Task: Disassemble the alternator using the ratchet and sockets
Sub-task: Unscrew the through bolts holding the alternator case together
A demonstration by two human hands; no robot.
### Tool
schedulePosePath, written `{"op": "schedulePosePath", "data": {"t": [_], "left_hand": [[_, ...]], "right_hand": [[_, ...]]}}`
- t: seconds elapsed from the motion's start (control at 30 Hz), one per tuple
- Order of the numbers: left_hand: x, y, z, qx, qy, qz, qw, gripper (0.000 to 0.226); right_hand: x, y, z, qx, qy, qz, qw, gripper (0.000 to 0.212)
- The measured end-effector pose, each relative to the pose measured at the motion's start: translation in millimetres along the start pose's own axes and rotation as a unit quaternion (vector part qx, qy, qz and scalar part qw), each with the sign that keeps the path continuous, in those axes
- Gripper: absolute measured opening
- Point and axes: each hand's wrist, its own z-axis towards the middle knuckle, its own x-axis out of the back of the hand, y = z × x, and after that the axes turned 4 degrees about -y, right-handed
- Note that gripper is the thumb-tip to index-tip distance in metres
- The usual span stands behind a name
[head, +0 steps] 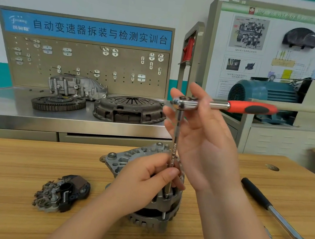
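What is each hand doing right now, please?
Left hand: pinches the extension.
Right hand: open, straight fingers against the ratchet head.

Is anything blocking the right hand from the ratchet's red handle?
Nothing visible does. The right hand is open by the ratchet head; the red handle juts free to its right. The left hand pinches the extension bar lower down.

Automotive training workshop: pegboard (85, 64) with tool hooks, clutch plate (129, 108), flywheel (58, 103), gearbox housing (76, 86), wall diagram board (252, 51), electric motor (264, 93).
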Motion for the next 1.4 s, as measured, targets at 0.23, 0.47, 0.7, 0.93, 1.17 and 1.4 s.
{"op": "schedulePosePath", "data": {"t": [0.23, 0.47, 0.7, 0.93, 1.17, 1.4], "left_hand": [[-3.1, -0.8, 2.3, -0.004, 0.011, 0.007, 1.0, 0.029], [-0.8, -1.8, 0.4, -0.009, 0.003, 0.012, 1.0, 0.016], [-4.0, -0.9, 2.6, 0.004, 0.015, 0.001, 1.0, 0.015], [-2.0, 0.2, 0.7, 0.008, 0.006, -0.001, 1.0, 0.023], [-3.8, 1.3, 2.7, 0.021, 0.024, -0.006, 0.999, 0.024], [-2.8, 1.2, 0.2, 0.015, 0.004, -0.003, 1.0, 0.026]], "right_hand": [[-2.5, 0.4, -1.2, 0.017, 0.004, -0.066, 0.998, 0.025], [-3.6, 2.2, -1.5, -0.024, 0.007, -0.027, 0.999, 0.038], [-4.5, 2.7, -1.5, 0.013, 0.016, -0.05, 0.999, 0.022], [-4.6, 1.8, -1.6, -0.043, 0.017, 0.008, 0.999, 0.045], [-7.6, 2.5, -2.9, 0.029, 0.029, -0.072, 0.997, 0.022], [-5.7, -1.2, -2.5, -0.018, 0.015, -0.008, 1.0, 0.04]]}}
